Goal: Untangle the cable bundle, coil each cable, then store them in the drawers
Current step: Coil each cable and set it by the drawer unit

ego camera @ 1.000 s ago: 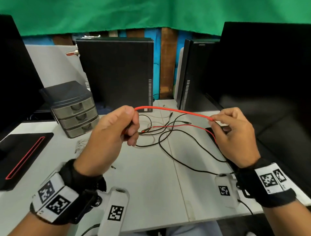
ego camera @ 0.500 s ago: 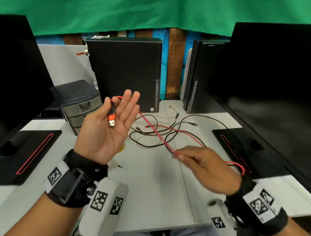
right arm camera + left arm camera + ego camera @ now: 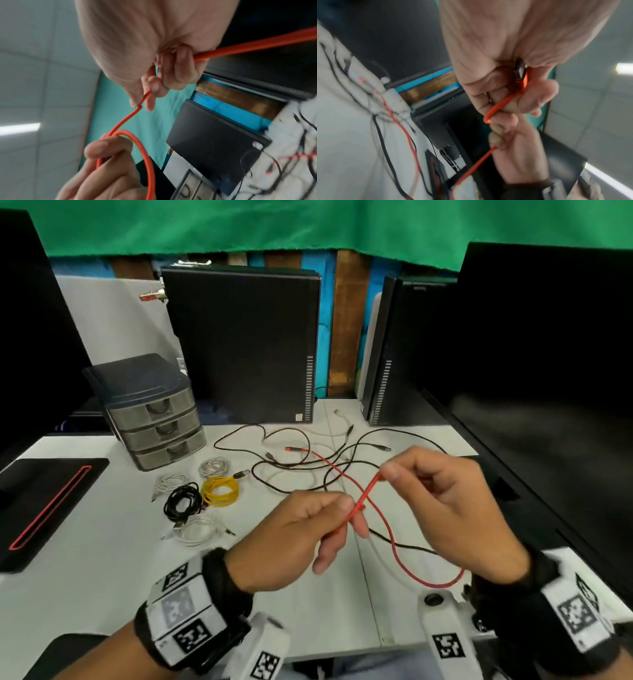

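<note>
**First loop of the red cable going on**

I had the red cable [image 3: 390, 542] up off the desk [image 3: 102, 577], caught between both hands. My left hand [image 3: 291, 542] was curled around the plug end, the metal connector [image 3: 518, 71] tucked against my palm and the cord bent over my fingers [image 3: 513, 105] in a small tight turn. My right hand [image 3: 455, 515] pinched the cord a little further along, thumb and forefinger closed on it, with slack hanging below in a big loop near my right wrist. The far end, with its small plug [image 3: 291, 449], lay back on the desk, threaded through the black cables [image 3: 308, 470] and a pale one that were not yet sorted.

By my reckoning this was the start of the coil. To do it well I needed to keep the plug pinned in the left palm, feed even turns with the right, and let the cord roll between my fingers so it did not kink. There was a sharp little bend [image 3: 139, 106] near my right fingertips that wanted smoothing out. I judged a hard pull risky, since the tail crossed the black cables and could drag them along.

Five coils sat finished near the drawer unit [image 3: 154, 412]: white, black, yellow. All three drawers looked closed.
</note>
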Demonstrator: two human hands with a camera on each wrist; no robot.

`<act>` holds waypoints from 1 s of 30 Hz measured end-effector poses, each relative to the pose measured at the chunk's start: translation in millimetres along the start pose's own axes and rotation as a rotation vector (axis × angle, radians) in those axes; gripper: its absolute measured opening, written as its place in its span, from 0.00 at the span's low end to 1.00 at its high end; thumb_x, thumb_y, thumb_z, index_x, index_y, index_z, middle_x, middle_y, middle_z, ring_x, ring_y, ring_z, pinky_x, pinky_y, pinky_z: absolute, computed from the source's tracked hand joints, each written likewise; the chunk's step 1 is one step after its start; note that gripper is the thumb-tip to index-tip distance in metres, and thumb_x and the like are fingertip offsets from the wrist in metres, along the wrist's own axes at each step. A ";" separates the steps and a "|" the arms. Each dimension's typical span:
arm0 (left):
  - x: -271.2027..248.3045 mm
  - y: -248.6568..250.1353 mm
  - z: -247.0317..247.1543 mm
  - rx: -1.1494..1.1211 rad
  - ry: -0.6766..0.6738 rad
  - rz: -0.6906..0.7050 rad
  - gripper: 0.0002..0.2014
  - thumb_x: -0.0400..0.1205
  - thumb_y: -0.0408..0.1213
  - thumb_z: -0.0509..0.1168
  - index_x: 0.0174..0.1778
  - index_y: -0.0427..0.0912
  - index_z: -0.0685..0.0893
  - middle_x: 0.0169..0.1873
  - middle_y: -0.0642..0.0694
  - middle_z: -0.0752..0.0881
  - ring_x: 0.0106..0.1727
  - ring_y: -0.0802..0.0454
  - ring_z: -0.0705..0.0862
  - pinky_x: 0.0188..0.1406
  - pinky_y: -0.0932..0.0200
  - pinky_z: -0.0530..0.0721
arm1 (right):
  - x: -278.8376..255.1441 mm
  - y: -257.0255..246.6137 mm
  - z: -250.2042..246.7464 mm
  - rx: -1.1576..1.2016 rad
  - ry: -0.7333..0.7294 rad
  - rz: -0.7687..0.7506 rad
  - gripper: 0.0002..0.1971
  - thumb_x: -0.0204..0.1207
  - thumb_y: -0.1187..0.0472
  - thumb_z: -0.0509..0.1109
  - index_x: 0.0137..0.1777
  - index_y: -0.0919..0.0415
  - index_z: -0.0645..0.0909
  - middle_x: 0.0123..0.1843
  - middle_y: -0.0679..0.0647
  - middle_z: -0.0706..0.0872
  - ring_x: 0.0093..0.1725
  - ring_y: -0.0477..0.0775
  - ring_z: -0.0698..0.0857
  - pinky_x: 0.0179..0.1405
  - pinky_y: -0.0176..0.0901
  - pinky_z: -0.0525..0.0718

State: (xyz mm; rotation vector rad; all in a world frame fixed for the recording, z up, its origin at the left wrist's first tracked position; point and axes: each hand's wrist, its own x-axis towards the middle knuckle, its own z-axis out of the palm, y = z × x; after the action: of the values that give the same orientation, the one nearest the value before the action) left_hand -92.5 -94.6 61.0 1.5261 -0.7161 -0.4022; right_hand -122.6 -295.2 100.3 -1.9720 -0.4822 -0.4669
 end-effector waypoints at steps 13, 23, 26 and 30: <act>3.1 9.0 -23.1 -0.099 0.015 -0.049 0.15 0.85 0.43 0.60 0.34 0.48 0.86 0.20 0.51 0.70 0.20 0.55 0.70 0.32 0.66 0.76 | 6.7 20.2 -14.3 0.262 -0.087 0.128 0.06 0.72 0.63 0.76 0.48 0.56 0.90 0.35 0.56 0.87 0.35 0.48 0.83 0.38 0.32 0.84; 0.5 13.4 -34.1 0.555 0.357 0.145 0.17 0.82 0.59 0.58 0.40 0.50 0.83 0.26 0.54 0.80 0.29 0.56 0.77 0.35 0.56 0.80 | 5.1 33.1 -15.3 -0.144 -0.042 -0.031 0.05 0.80 0.56 0.72 0.47 0.44 0.88 0.37 0.46 0.85 0.37 0.53 0.82 0.37 0.37 0.79; -0.8 15.2 -32.3 0.646 0.428 0.212 0.14 0.86 0.51 0.60 0.41 0.48 0.81 0.29 0.54 0.82 0.33 0.56 0.81 0.35 0.65 0.78 | 4.5 30.8 -10.6 -0.185 -0.074 -0.054 0.06 0.82 0.54 0.70 0.49 0.41 0.87 0.36 0.46 0.84 0.38 0.53 0.83 0.38 0.34 0.79; 0.4 15.1 -30.7 0.736 0.493 0.260 0.13 0.87 0.45 0.60 0.38 0.44 0.79 0.28 0.53 0.82 0.31 0.56 0.78 0.31 0.72 0.70 | 4.7 30.3 -8.5 -0.102 0.051 -0.035 0.06 0.79 0.56 0.72 0.54 0.47 0.88 0.37 0.43 0.86 0.33 0.55 0.83 0.34 0.47 0.84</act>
State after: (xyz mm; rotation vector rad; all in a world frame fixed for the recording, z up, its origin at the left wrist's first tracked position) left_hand -75.3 -71.1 79.0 2.0715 -0.6829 0.4830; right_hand -103.8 -314.7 83.6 -2.0469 -0.4694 -0.5730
